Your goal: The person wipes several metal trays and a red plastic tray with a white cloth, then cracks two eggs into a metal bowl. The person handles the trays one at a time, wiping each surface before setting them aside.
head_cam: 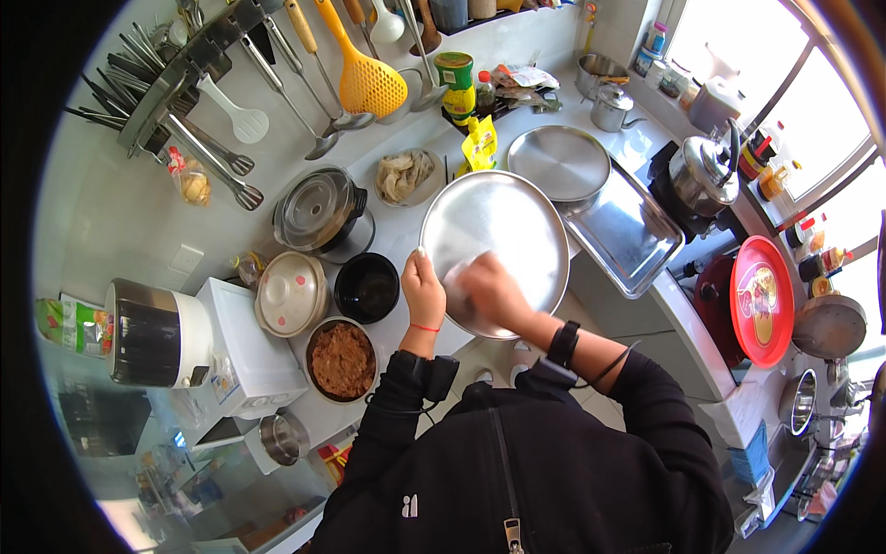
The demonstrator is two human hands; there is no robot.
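A round stainless-steel tray [502, 215] is held up in front of me, tilted, at the counter's edge. My left hand [423, 294] grips its left rim, with the thumb over the edge. On the tray's inner face, my right hand [493, 287] is pressed down and blurred by motion. Under its fingers shows a pale wipe [453, 280], either cloth or paper; most of it is hidden. Left of the tray stand a black bowl [367, 288] and a bowl of brown minced filling [342, 360]. A second round metal tray [559, 163] lies behind on the right.
A rectangular metal tray [623, 225] lies right of the round one. A kettle [704, 176] stands on the stove, near a red round tray [763, 301]. At left are a lidded pot [291, 294] and a rice cooker [159, 334]. Utensils, including a yellow skimmer [372, 86], hang on the wall.
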